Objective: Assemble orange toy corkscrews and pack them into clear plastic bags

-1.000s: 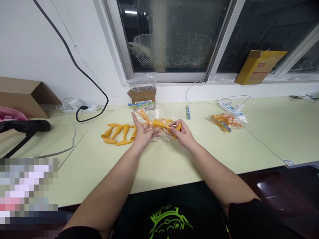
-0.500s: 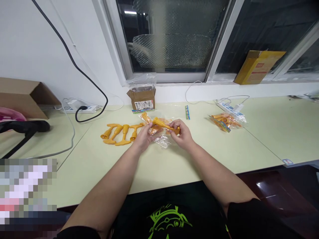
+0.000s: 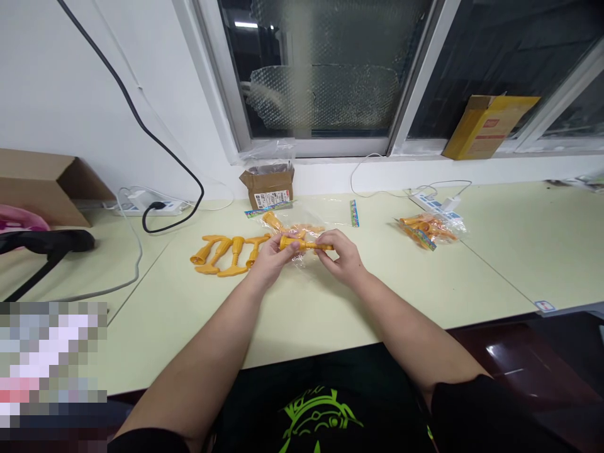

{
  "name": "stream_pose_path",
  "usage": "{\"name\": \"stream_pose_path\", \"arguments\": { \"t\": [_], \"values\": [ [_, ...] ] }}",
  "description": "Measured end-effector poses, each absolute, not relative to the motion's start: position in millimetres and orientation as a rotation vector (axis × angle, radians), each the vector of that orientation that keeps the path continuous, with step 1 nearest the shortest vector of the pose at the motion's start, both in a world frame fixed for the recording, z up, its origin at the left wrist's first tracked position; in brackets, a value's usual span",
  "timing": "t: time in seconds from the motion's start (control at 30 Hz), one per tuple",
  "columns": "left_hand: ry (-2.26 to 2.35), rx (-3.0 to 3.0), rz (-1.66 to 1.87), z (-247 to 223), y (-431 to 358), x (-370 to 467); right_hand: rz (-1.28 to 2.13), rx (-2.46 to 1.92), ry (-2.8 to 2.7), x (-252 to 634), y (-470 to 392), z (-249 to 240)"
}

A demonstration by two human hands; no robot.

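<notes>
A yellow plastic piece [image 3: 293,243] with a wide ribbed end and a thin shaft lies level between my hands. Around its wide end my left hand [image 3: 272,259] is closed, the thumb on top. The fingers of my right hand [image 3: 340,253] pinch its narrow end. Behind and under it, a clear bag [image 3: 302,220] with more yellow pieces rests on the table. Left of my left hand, several yellow pieces [image 3: 225,255] with T-shaped handles lie in a row.
Another bag of yellow pieces [image 3: 427,228] lies at the right. A small cardboard box [image 3: 268,185] stands by the wall. Power strips [image 3: 172,207] with cables sit at the back. A black stand [image 3: 51,242] and a larger box [image 3: 38,179] are at the left.
The yellow piece has come down and to the left. My left hand, before at its side by the bag, now grips its wide end. The bag's coloured header has tilted.
</notes>
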State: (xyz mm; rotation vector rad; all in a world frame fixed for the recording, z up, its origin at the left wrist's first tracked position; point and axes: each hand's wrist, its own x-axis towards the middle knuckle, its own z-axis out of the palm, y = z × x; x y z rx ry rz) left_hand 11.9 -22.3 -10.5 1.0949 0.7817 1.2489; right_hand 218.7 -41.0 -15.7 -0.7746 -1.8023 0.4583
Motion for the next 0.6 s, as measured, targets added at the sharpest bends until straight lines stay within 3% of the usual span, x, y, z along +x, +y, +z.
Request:
{"name": "stream_pose_path", "arguments": {
  "t": [0.23,0.43,0.6],
  "values": [
    [0.776,1.293,1.431,11,-33,6,1.283,-0.796,-1.335,218,-43,-5],
    [0.788,1.508,1.318,14,-39,5,1.950,-0.870,-0.826,229,-32,1],
    [0.845,1.598,1.341,7,-39,9,2.156,-0.838,-0.680,233,-30,2]
  ]
}}
